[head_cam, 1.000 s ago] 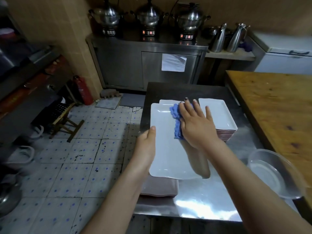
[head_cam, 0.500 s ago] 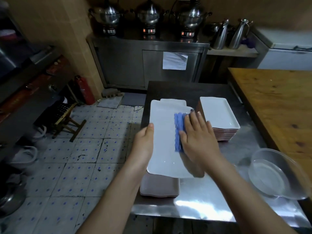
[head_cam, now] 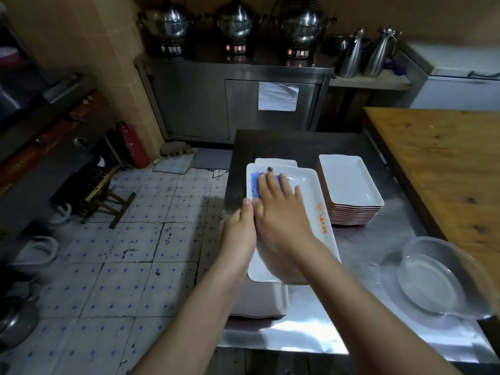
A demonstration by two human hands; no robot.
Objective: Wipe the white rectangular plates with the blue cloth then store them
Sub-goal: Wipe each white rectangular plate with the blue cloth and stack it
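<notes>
A white rectangular plate (head_cam: 311, 201) with an orange mark on its right rim is held above a pile of plates (head_cam: 270, 301) on the steel table. My left hand (head_cam: 239, 234) grips the plate's left edge, thumb on top. My right hand (head_cam: 281, 212) lies flat on the plate with fingers straight, pressing the blue cloth (head_cam: 254, 185) against the far left part of the plate. Only a strip of cloth shows past the fingers. A second stack of several white plates (head_cam: 349, 188) stands to the right.
A clear glass bowl (head_cam: 438, 282) sits at the right on the steel table (head_cam: 351, 307). A wooden counter (head_cam: 446, 163) runs along the far right. To the left the table edge drops to a tiled floor with a wooden stool (head_cam: 102, 196).
My right hand slid the blue cloth back and forth over the plate and now has it at the plate's far left. The plate turned so its orange-marked rim shows. My left hand kept its hold.
</notes>
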